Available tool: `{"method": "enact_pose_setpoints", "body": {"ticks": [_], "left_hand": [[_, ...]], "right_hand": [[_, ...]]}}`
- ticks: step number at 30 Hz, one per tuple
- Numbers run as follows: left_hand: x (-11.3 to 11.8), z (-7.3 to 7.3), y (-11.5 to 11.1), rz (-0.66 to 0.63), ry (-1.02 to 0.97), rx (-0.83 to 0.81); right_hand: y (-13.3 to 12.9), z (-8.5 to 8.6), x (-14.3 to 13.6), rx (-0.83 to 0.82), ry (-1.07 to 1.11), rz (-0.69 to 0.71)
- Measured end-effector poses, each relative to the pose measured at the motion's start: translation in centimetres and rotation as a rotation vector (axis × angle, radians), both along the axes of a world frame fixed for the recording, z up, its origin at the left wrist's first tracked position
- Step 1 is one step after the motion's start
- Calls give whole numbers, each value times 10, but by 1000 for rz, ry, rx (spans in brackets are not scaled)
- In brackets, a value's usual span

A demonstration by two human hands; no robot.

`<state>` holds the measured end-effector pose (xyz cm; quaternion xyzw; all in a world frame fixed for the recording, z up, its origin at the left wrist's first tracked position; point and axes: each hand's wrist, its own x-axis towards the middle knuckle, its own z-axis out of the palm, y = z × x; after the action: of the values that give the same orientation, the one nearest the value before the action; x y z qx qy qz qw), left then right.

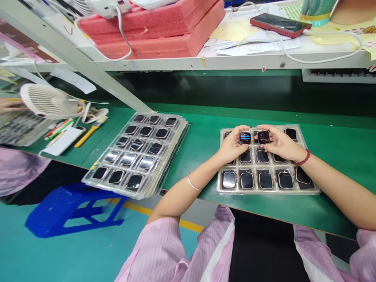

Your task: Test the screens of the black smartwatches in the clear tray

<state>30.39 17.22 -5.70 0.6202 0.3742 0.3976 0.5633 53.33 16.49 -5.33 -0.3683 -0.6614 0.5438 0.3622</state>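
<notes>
Tray (282,191) of square watches (266,180) beneath both hands (230,147) (a lit watch (244,137) in each), near a watch-filled tray stack (173,156).

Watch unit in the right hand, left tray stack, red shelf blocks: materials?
Watch unit: glossy glass or plastic face, smooth around lit markings; frame unclear.
Tray stack: probably thin, shiny plastic, see-through with glints along rims.
Red blocks: likely matte foam, given the pitted surface.

Electronics workshop | green bench (202,137) | watch trays (254,167) | matching pink smocks (161,250)
</notes>
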Motion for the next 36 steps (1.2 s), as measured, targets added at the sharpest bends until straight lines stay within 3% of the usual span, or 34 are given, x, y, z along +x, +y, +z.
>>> {"method": "enact_pose_setpoints", "body": {"ticks": [4, 9, 13, 18, 24, 29, 32, 36], "left_hand": [[-2, 2, 2, -54, -146, -81], [-10, 9, 8, -99, -330, -344], [-11, 11, 13, -169, -415, -536], [-13, 6, 19, -181, -431, -627], [-9, 6, 10, -165, -347, -462], [-2, 3, 0, -107, -143, -192], [-1, 2, -3, -107, -102, -122], [-1, 1, -3, -106, -78, -80]], "right_hand": [[0, -2, -3, -73, 29, -69], [3, 8, -3, -294, 151, -106], [9, 15, 8, -478, 275, -52], [18, 11, 19, -514, 282, 3], [8, 13, 11, -470, 320, -46], [1, 11, -2, -210, 202, -63], [-1, 10, -5, -73, 105, -97], [-3, 9, -6, -10, 60, -98]]}}
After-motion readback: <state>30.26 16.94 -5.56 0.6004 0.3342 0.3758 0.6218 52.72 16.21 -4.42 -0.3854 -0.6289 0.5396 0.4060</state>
